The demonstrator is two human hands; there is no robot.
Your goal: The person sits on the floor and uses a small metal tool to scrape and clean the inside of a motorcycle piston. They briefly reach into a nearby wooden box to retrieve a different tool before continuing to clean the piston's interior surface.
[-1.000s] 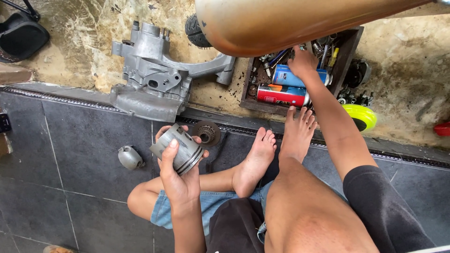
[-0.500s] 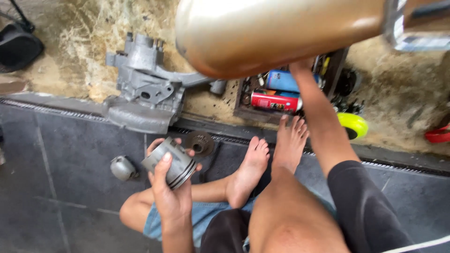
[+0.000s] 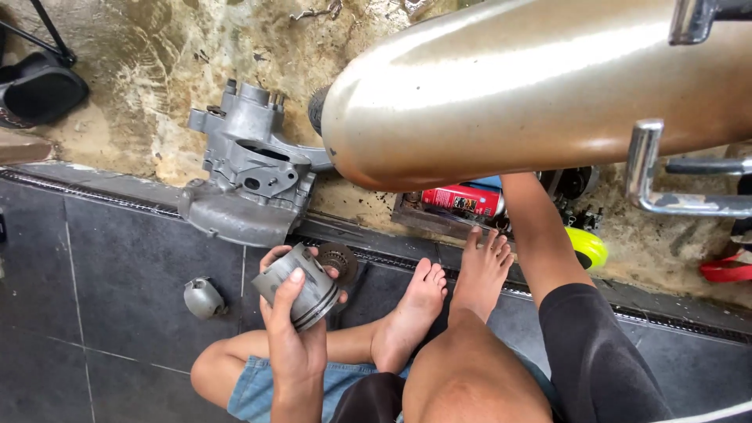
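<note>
Two hands are at work, and since a second ago the view has swung right, so the big rounded bronze-coloured metal body (image 3: 533,86) now covers most of the wooden tool tray (image 3: 427,219) that showed openly before. The right hand, seen earlier among the tools, has gone behind that body; only its forearm (image 3: 540,235) shows, so I cannot tell whether its fingers are open or closed (it looks to be searching in the tray). The left hand (image 3: 294,345) has barely moved: its fingers (image 3: 286,294) wrap firmly round the grey ridged metal piston (image 3: 301,286), which sits just below the grey cast engine casing (image 3: 247,168). A small dark gear (image 3: 338,258) lies right of the piston, a small grey metal cap (image 3: 202,298) left of it on the dark tiled floor (image 3: 117,251). Right of the casing, a red spray can (image 3: 458,200) peeks out, with a yellow-green round thing (image 3: 586,247) beyond.
</note>
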